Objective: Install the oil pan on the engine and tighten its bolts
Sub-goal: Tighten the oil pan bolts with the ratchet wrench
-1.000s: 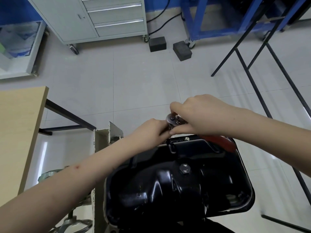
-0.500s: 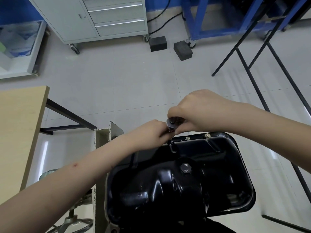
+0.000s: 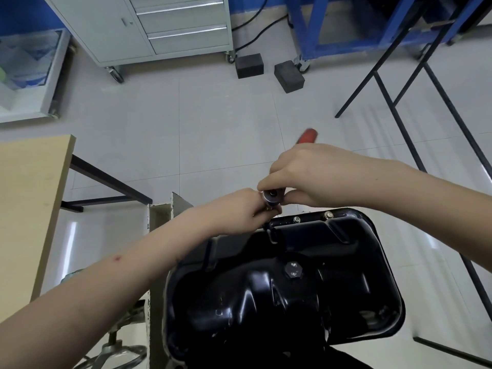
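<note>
Oil pan (image 3: pixel 282 296): black and glossy, closest to the camera, sitting over the engine, which is mostly hidden beneath it; a hex plug (image 3: pixel 293 270) shows on the pan's upper face.
Far rim bolts: two bolts (image 3: pixel 329 215) seated along the pan's far flange, side by side.
Left hand (image 3: pixel 239 213): reaching in from the lower left to the pan's far left corner, fingers (image 3: pixel 262 209) curled around the stem under the ratchet head; exactly what they pinch is hidden.
Ratchet (image 3: pixel 273 197): shiny round head facing up, right at that corner of the pan, between the two hands.
Right hand (image 3: pixel 308 174): just beyond, fingers wrapped tight around the ratchet near its head, thumb alongside it.
Handle (image 3: pixel 307 135): red tip poking out past the right hand, pointing away, blurred.
Surface (image 3: pixel 29 209): pale wood, off to the left.
Floor: two dark blocks (image 3: pixel 288 75) lying well beyond, near a grey drawer cabinet (image 3: pixel 165 25) on castors and a blue frame (image 3: pixel 314 27).
</note>
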